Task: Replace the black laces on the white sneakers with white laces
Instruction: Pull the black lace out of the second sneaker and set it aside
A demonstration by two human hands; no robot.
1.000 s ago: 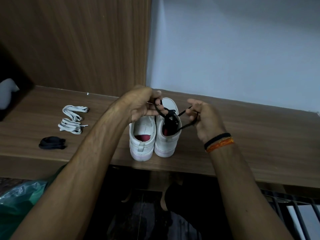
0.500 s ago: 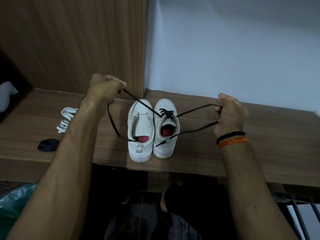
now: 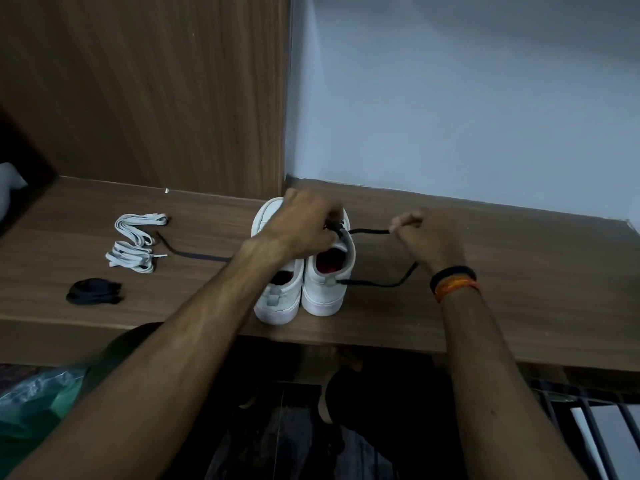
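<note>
Two white sneakers stand heel-toward-me on the wooden shelf: the left sneaker has no lace, the right sneaker still carries a black lace. My left hand reaches over the shoes and pinches the lace at the right sneaker's eyelets. My right hand holds the lace's right end, which loops down past the heel. The lace's other end lies loose on the shelf to the left. Two bundles of white laces lie at the left, and a coiled black lace lies nearer the front edge.
A wooden panel and a pale wall rise right behind the shelf. Below the shelf edge are a green plastic bag at the left and metal bars at the right. A pale object sits at the far left.
Both hands pulled the black lace wide apart, then came back in. My left hand dropped its end on the shelf and now pinches the lace at the eyelets; my right hand moved closer to the shoe.
</note>
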